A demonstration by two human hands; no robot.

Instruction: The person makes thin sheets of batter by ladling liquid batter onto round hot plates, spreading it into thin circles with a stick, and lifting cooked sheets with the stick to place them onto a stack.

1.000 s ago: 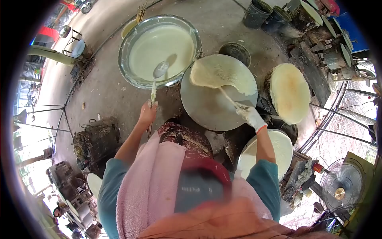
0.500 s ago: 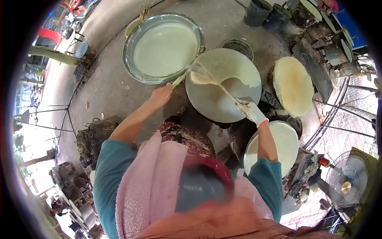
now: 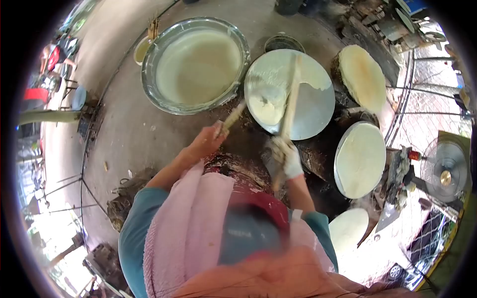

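Observation:
My bare left hand (image 3: 207, 140) is closed around the handle of a ladle (image 3: 233, 118), whose blurred head appears to be over the round griddle (image 3: 318, 111). My right hand (image 3: 286, 155), in a whitish glove, grips a long flat wooden stick (image 3: 293, 97) that crosses the griddle from front to back. Pale batter (image 3: 271, 72) covers the left and far part of the griddle, with a thicker patch near the stick. Bare grey metal shows on the right. Left of the griddle stands a wide metal basin (image 3: 147, 82) of the same pale batter (image 3: 198, 64).
A browned round sheet (image 3: 362, 77) lies at the right, with a pale round (image 3: 360, 159) nearer me and another pale disc (image 3: 349, 228) by my right elbow. A standing fan (image 3: 442, 169) is at far right. A small bowl (image 3: 142, 49) holding sticks sits behind the basin.
My view has shifted. My right hand has swung the stick to nearly straight across the griddle. The ladle has dropped toward the near left, and thicker batter now covers part of the bare left area.

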